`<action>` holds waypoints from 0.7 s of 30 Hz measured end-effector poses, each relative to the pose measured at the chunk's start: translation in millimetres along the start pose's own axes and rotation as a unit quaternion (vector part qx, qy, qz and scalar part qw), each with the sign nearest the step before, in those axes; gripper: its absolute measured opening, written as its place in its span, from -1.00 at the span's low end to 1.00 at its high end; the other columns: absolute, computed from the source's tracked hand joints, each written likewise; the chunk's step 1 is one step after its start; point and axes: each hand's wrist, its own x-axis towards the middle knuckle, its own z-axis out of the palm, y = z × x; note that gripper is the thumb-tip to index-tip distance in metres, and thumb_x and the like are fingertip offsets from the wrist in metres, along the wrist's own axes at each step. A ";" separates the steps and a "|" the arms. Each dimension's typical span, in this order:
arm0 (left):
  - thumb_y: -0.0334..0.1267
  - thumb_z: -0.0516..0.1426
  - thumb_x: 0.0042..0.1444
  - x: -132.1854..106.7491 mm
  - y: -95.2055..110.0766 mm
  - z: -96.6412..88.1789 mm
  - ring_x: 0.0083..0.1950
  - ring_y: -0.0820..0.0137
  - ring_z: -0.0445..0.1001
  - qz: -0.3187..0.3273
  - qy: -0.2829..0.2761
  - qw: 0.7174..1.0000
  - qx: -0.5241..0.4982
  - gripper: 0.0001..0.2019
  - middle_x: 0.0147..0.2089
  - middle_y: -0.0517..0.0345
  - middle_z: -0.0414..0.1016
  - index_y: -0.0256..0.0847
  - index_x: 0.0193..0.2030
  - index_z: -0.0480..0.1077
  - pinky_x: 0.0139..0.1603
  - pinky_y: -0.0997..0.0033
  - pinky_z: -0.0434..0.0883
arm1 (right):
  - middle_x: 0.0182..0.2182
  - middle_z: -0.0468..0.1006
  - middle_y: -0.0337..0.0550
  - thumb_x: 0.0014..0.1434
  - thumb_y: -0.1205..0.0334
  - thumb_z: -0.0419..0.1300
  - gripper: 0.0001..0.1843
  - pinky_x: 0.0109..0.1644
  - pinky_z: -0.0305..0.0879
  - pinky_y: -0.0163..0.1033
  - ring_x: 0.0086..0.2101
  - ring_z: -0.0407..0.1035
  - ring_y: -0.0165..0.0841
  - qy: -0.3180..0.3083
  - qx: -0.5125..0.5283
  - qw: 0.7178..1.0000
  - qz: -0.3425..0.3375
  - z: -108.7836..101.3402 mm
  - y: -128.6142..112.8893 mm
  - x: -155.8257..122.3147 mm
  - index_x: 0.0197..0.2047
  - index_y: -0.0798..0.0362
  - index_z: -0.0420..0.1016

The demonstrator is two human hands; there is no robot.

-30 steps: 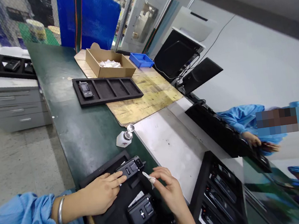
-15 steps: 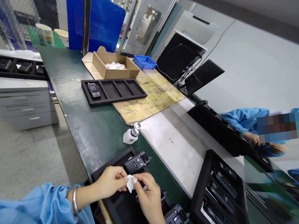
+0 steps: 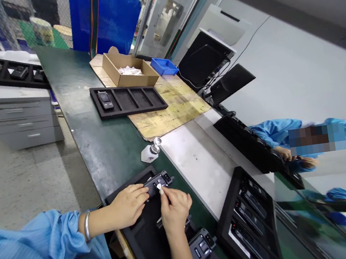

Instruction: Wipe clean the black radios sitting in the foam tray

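Note:
My right hand (image 3: 174,205) is closed in a pinch on a small wad of white cloth or tissue (image 3: 159,186), which touches a black handheld radio-like device (image 3: 163,179). That device lies in the upper slot of a black foam tray (image 3: 153,251). My left hand (image 3: 128,205) lies over the device's left end, its fingers stretched out and touching it, the thumb apart. Further devices, one of them a black device (image 3: 201,247), sit lower in the tray, partly hidden by my right forearm. A white bottle with a metal top (image 3: 149,153) stands just beyond the tray.
Farther along the green bench lies a second foam tray (image 3: 131,102) with one device. Behind it are a cardboard box (image 3: 141,79) of white pieces and a blue bin (image 3: 164,67). At right, a filled black tray (image 3: 249,221) sits near a co-worker in blue (image 3: 275,131).
My hands have parted. The left has let go of the white cloth and come down on the device; the right has carried the cloth, now bunched at its fingertips, up onto the device.

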 end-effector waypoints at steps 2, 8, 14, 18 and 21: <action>-0.38 0.07 0.22 1.2 -3.7 3.1 0.34 0.02 0.29 0.025 -0.021 0.997 0.072 -0.67 0.29 -0.17 0.37 -0.32 0.10 0.43 0.32 -0.08 0.30 | -0.31 0.57 -0.11 0.32 0.21 0.10 -0.79 0.22 -0.18 0.29 -0.18 0.32 -0.17 -0.005 -0.049 0.999 -0.019 9.9 -1.0 8.6 -0.17 -0.04 0.58; -0.37 0.03 0.25 1.0 -4.1 5.0 0.37 0.08 0.27 0.033 -0.038 0.995 0.089 -0.68 0.30 -0.25 0.35 -0.41 0.08 0.43 0.33 0.09 0.34 | -0.29 0.57 -0.14 0.30 0.26 0.11 -0.84 0.25 -0.31 0.39 -0.13 0.28 -0.14 -0.062 -0.097 0.992 -0.051 16.4 -15.9 10.1 -0.15 -0.03 0.54; -0.38 0.04 0.23 -0.9 -7.3 4.0 0.39 0.10 0.23 0.027 -0.033 0.996 0.078 -0.68 0.31 -0.21 0.35 -0.35 0.10 0.42 0.32 0.07 0.37 | -0.28 0.58 -0.10 0.29 0.29 0.09 -0.84 0.25 -0.38 0.42 -0.11 0.28 -0.12 -0.069 -0.094 0.993 -0.020 13.8 -16.0 14.5 -0.19 0.01 0.52; -0.41 0.05 0.21 0.0 -7.3 4.4 0.36 0.07 0.27 0.038 -0.040 0.994 0.094 -0.68 0.29 -0.21 0.36 -0.37 0.08 0.43 0.30 0.08 0.39 | -0.30 0.58 -0.14 0.29 0.28 0.11 -0.83 0.26 -0.42 0.39 -0.09 0.27 -0.14 -0.069 -0.102 0.992 0.010 16.6 -19.9 18.9 -0.23 0.00 0.54; -0.42 0.06 0.20 0.4 -8.2 4.5 0.35 0.07 0.29 0.043 -0.032 0.994 0.100 -0.69 0.28 -0.22 0.38 -0.37 0.06 0.44 0.29 0.08 0.40 | -0.29 0.58 -0.15 0.28 0.31 0.11 -0.82 0.27 -0.41 0.36 -0.08 0.27 -0.15 -0.060 -0.112 0.991 0.031 18.2 -29.1 21.5 -0.26 0.02 0.56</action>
